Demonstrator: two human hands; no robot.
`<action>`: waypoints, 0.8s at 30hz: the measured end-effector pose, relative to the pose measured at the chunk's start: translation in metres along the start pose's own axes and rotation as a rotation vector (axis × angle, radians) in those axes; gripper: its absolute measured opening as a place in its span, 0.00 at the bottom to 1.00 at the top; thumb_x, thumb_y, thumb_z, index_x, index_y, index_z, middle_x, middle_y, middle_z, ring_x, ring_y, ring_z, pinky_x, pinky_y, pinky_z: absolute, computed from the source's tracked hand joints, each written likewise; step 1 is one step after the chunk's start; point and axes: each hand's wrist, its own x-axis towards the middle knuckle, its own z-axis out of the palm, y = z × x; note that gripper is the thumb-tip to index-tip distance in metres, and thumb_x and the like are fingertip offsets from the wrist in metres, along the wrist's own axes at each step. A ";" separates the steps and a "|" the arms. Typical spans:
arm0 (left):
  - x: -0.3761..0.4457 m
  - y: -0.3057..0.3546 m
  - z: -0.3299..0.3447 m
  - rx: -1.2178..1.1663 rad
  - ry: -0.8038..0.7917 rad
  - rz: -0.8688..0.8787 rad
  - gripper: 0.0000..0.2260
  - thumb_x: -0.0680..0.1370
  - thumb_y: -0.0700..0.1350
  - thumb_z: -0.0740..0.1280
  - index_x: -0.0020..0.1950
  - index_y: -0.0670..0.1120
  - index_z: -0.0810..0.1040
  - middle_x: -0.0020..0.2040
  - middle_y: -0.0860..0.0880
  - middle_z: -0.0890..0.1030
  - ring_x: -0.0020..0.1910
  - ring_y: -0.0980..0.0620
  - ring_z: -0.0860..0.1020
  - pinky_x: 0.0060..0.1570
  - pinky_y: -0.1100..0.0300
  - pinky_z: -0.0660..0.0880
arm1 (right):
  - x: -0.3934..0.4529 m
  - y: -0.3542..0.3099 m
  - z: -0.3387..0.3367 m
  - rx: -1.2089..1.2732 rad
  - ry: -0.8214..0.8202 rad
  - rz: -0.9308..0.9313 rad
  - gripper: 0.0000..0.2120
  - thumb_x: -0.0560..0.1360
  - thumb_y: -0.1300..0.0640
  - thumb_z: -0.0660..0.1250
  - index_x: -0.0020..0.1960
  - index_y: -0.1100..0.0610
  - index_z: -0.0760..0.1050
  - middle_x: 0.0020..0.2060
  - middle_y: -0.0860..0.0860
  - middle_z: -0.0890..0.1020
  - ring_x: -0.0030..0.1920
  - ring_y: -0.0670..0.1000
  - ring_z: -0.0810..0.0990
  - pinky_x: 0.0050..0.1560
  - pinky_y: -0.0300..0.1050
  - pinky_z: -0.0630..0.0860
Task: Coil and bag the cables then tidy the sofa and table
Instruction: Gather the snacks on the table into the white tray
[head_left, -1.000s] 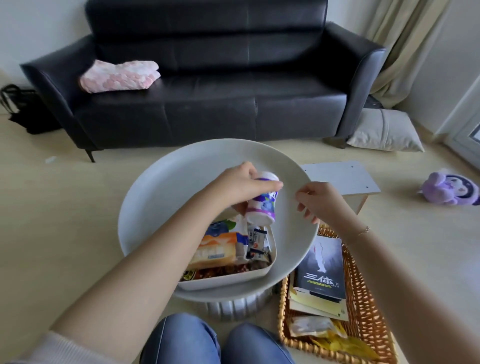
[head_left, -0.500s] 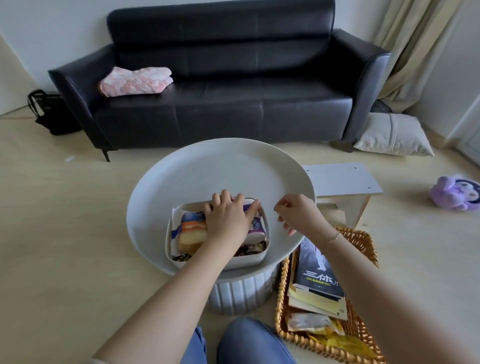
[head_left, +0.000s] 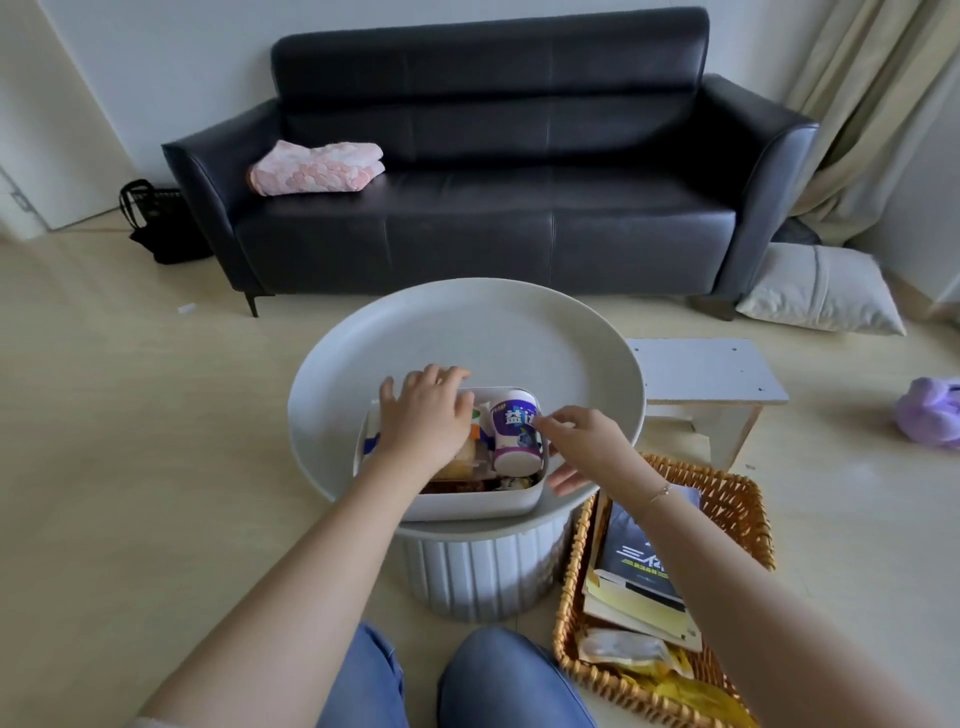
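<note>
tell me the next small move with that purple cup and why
Probably press the purple cup down flat among the snacks. It lies tilted in the white bin, above the rim, the right hand touching it and the left hand resting on the packets.

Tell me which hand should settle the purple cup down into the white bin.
Right. The right hand already has its fingertips at the purple cup, which lies tilted in the white bin. The left hand is spread flat over the snack packets beside it.

On the round grey table (head_left: 519, 332), both hands (left (head_left: 423, 415), right (head_left: 584, 441)) reach the white snack-filled tub (head_left: 483, 501) holding a purple-and-white cup (head_left: 514, 431).
</note>
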 end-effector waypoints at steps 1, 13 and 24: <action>-0.003 -0.008 0.002 0.008 -0.058 0.000 0.19 0.84 0.55 0.50 0.74 0.56 0.65 0.75 0.51 0.66 0.73 0.48 0.64 0.73 0.44 0.56 | -0.001 0.001 0.003 -0.023 0.010 -0.013 0.13 0.79 0.47 0.63 0.59 0.53 0.73 0.44 0.52 0.81 0.33 0.55 0.85 0.37 0.51 0.84; -0.017 -0.023 0.019 -0.077 -0.073 0.019 0.20 0.84 0.58 0.46 0.74 0.61 0.64 0.79 0.55 0.57 0.78 0.52 0.54 0.74 0.44 0.54 | -0.015 0.023 0.028 -0.142 0.233 -0.256 0.14 0.81 0.54 0.58 0.63 0.53 0.77 0.41 0.53 0.84 0.35 0.54 0.83 0.40 0.57 0.82; -0.022 -0.024 -0.017 -0.242 -0.040 -0.022 0.17 0.83 0.55 0.56 0.69 0.54 0.75 0.74 0.53 0.69 0.74 0.53 0.64 0.75 0.43 0.49 | -0.031 0.001 0.021 0.176 0.275 -0.028 0.11 0.80 0.56 0.62 0.59 0.56 0.79 0.41 0.46 0.82 0.43 0.47 0.82 0.43 0.43 0.82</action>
